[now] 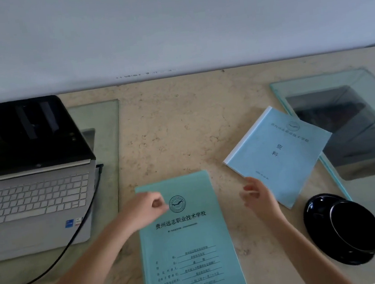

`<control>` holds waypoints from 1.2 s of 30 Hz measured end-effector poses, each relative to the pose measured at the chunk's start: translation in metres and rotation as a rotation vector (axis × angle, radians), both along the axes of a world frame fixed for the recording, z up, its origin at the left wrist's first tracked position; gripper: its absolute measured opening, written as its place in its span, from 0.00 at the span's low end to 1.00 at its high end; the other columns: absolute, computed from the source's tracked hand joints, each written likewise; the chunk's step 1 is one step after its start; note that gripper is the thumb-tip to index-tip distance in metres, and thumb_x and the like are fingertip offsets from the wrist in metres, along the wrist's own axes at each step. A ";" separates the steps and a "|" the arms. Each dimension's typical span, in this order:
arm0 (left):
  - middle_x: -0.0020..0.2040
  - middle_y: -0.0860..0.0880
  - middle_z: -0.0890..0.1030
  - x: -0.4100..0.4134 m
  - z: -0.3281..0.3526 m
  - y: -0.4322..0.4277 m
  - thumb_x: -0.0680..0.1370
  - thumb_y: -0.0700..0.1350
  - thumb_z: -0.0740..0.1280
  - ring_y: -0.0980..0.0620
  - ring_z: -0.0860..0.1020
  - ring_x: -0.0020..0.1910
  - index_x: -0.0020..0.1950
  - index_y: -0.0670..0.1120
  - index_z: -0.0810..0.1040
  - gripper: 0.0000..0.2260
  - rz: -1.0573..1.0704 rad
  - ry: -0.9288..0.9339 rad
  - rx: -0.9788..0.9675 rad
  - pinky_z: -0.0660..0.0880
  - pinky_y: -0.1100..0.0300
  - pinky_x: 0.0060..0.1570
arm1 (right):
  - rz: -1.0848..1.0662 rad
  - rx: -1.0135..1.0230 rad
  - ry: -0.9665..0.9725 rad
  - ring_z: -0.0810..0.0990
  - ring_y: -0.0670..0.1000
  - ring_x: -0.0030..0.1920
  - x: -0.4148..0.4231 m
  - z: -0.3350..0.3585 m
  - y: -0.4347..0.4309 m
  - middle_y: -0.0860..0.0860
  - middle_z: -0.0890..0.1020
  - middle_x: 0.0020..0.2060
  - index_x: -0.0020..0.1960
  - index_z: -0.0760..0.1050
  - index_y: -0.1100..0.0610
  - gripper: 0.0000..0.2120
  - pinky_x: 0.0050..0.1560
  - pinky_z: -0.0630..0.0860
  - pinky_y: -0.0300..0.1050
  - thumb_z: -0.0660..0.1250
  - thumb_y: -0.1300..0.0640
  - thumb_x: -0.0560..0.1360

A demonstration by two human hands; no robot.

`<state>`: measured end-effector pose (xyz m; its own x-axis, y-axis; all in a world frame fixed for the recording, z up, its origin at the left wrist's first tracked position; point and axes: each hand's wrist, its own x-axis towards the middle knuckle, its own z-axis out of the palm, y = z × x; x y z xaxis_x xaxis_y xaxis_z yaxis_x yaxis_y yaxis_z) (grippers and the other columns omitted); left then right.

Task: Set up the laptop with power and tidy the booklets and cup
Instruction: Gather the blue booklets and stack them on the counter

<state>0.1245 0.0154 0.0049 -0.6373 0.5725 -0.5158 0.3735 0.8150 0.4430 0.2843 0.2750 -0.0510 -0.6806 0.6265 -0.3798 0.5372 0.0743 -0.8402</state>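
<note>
Two booklets are being tidied: the green booklet [188, 239] lies mid-tabletop, the blue booklet [279, 154] askew beside it (cup untouched). Left hand [143, 213] is curled empty; right hand [258, 195] reaches, fingers loosely parted; stacking is judged next.

Dim, cool, even light with faint shadows. Both hands [258, 198] are motion-blurred. Wide-angle bending curves the tabletop [169, 132] edges.

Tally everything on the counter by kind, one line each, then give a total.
Booklets: 2, a teal booklet and a blue booklet
Laptops: 1, an open laptop
Cables: 1, a black cable
Cups: 1, a black cup
Saucers: 1, a black saucer
Total: 6
</note>
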 end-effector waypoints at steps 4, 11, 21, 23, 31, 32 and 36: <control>0.53 0.54 0.80 -0.018 0.006 0.080 0.76 0.53 0.66 0.54 0.79 0.52 0.57 0.49 0.77 0.13 -0.079 -0.036 0.135 0.75 0.56 0.55 | -0.411 -0.137 0.120 0.76 0.53 0.56 0.004 0.020 0.063 0.54 0.74 0.59 0.68 0.67 0.58 0.21 0.57 0.75 0.51 0.65 0.60 0.76; 0.64 0.45 0.76 -0.033 -0.025 0.220 0.75 0.47 0.68 0.47 0.76 0.60 0.66 0.44 0.72 0.20 -0.036 -0.179 0.252 0.72 0.56 0.60 | -0.714 -0.220 0.155 0.73 0.45 0.40 0.011 0.031 0.137 0.49 0.75 0.43 0.61 0.71 0.59 0.16 0.54 0.74 0.51 0.64 0.57 0.74; 0.51 0.45 0.77 -0.047 -0.058 0.308 0.74 0.48 0.67 0.47 0.76 0.47 0.48 0.46 0.73 0.08 0.259 -0.391 0.297 0.70 0.56 0.48 | -0.775 -0.344 0.082 0.73 0.50 0.33 0.007 0.011 0.165 0.55 0.73 0.38 0.48 0.72 0.67 0.09 0.34 0.69 0.41 0.61 0.61 0.73; 0.54 0.41 0.80 -0.048 -0.056 0.309 0.75 0.47 0.67 0.49 0.77 0.42 0.52 0.42 0.74 0.10 0.274 -0.521 0.312 0.71 0.59 0.41 | -0.773 -0.335 0.080 0.71 0.45 0.23 0.006 0.010 0.167 0.54 0.71 0.31 0.45 0.72 0.60 0.03 0.25 0.67 0.34 0.60 0.61 0.74; 0.46 0.45 0.77 -0.033 -0.018 0.280 0.74 0.39 0.70 0.51 0.78 0.39 0.56 0.40 0.67 0.16 0.443 -0.741 0.431 0.73 0.57 0.32 | -0.738 -0.464 0.009 0.67 0.47 0.17 -0.001 0.013 0.155 0.50 0.70 0.20 0.36 0.68 0.57 0.09 0.20 0.64 0.33 0.61 0.60 0.75; 0.48 0.44 0.78 -0.032 -0.010 0.271 0.73 0.39 0.70 0.49 0.79 0.40 0.59 0.39 0.67 0.18 0.429 -0.754 0.454 0.75 0.57 0.33 | -0.729 -0.469 -0.009 0.69 0.47 0.17 -0.003 0.013 0.151 0.49 0.71 0.19 0.35 0.69 0.57 0.10 0.21 0.65 0.33 0.63 0.58 0.74; 0.54 0.41 0.80 -0.026 0.021 0.223 0.73 0.37 0.68 0.48 0.84 0.41 0.62 0.41 0.71 0.18 0.442 -0.893 0.616 0.80 0.57 0.35 | -0.631 -0.493 -0.043 0.77 0.48 0.31 -0.008 0.015 0.121 0.49 0.78 0.31 0.43 0.73 0.57 0.11 0.32 0.73 0.38 0.66 0.49 0.70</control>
<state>0.0984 0.2386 0.0263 -0.3952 0.7012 -0.5934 -0.5317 0.3522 0.7703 0.2764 0.3958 -0.0357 -0.2322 0.6419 -0.7308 0.3863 -0.6287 -0.6749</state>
